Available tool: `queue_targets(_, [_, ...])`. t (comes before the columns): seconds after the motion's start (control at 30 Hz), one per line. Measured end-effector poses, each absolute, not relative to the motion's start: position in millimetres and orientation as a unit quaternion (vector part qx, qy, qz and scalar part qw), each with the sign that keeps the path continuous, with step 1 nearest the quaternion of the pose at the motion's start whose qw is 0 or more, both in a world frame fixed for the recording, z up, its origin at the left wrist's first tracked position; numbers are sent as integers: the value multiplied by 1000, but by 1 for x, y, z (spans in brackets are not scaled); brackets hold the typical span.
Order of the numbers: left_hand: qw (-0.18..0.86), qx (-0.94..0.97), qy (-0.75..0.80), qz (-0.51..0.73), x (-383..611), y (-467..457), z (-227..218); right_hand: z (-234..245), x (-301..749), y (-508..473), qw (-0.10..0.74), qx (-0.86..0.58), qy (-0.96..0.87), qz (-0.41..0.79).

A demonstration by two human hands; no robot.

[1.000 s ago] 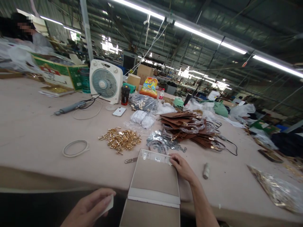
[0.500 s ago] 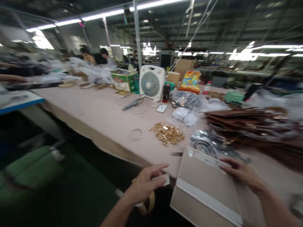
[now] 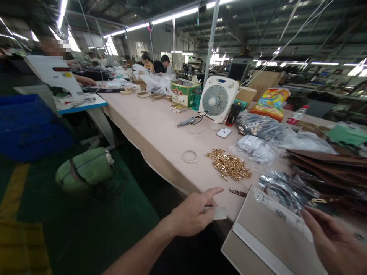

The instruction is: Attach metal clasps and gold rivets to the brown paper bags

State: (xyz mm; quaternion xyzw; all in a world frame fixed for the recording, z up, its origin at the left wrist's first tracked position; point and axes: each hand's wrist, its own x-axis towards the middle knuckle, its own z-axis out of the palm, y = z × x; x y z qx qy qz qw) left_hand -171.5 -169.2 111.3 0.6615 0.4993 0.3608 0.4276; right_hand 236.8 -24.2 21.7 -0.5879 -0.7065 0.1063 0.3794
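Pinches a small pale card (image 3: pixel 220 214) between the thumb and curled fingers of the left hand (image 3: pixel 193 215), index finger stretched out above it. Has the right hand (image 3: pixel 334 233) at the far edge of a beige panel (image 3: pixel 273 231), fingers bent and slightly apart; cannot tell whether gripping that edge or only resting against it. Has the panel at the front of the cloth-covered table (image 3: pixel 160 147), lower section out past the edge, with a whitish band across the middle and small metal fittings along the far end. Shows a brown strap (image 3: pixel 237 192) poking out beside the panel, near a heap of gold-coloured hardware (image 3: pixel 231 166). Includes, just beyond the panel, plastic-wrapped handles (image 3: pixel 282 193) beside stacked brown pieces (image 3: pixel 321 173). Farther back, holds a pale ring-shaped coil (image 3: pixel 189 156), a white phone (image 3: pixel 223 132) and a box fan (image 3: pixel 218 99).
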Motion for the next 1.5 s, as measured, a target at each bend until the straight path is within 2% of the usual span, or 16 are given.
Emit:
queue_targets(0.07, [418,675,499,348,-167,-169,112,55,175,-59,400,-501,-753,148])
queue_targets(0.17, [419,684,494,336,-162,-168,111,88,97,-94,352,-312,-864,180])
queue_targets(0.33, [409,687,496,339,-160,-170,107,88,48,-109,328,-232,-896,188])
queue_targets(0.53, [384,690,517,329,-160,-171,103,84,46,-112,307,-232,-895,225])
queue_targets(0.73, [405,670,516,348,-158,-171,99,87,49,-115,281,-252,-908,180])
queue_targets(1.03, [412,683,487,357,-156,-167,112,91,52,-120,289,-282,-900,161])
queue_targets(1.17, [499,596,502,379,-161,-156,88,97,48,-137,329,-247,-903,119])
queue_targets(1.3, [494,520,564,408,-176,-132,52,98,62,-134,362,-222,-889,173])
queue_targets(1.4, [498,512,580,391,-184,-129,43,98,105,-107,406,-317,-827,226])
queue_targets(1.5, [501,517,578,384,-182,-136,46,89,160,-61,429,-464,-750,197])
